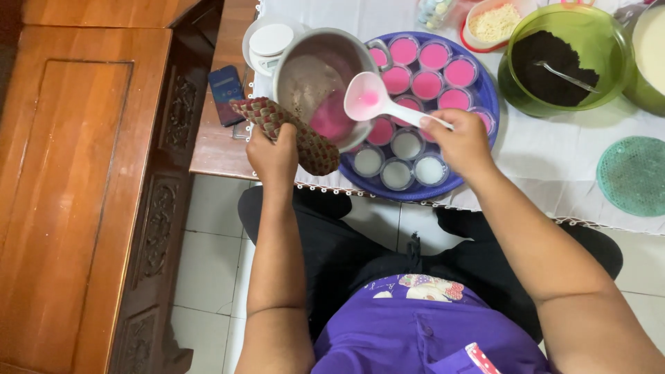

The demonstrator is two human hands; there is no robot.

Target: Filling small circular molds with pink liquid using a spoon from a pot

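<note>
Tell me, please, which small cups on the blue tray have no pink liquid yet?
The four cups along the tray's near edge: they show white, while the rest are pink.

A smartphone (226, 94) with a lit blue screen lies flat near the table's (211, 156) left edge. Beside it, toward the far edge, sits a round white kitchen scale (270, 43).

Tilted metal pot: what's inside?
The tilted metal pot holds pink liquid pooled at its lower side, with pale residue on the walls. The white plastic ladle covers part of the pool.
</note>
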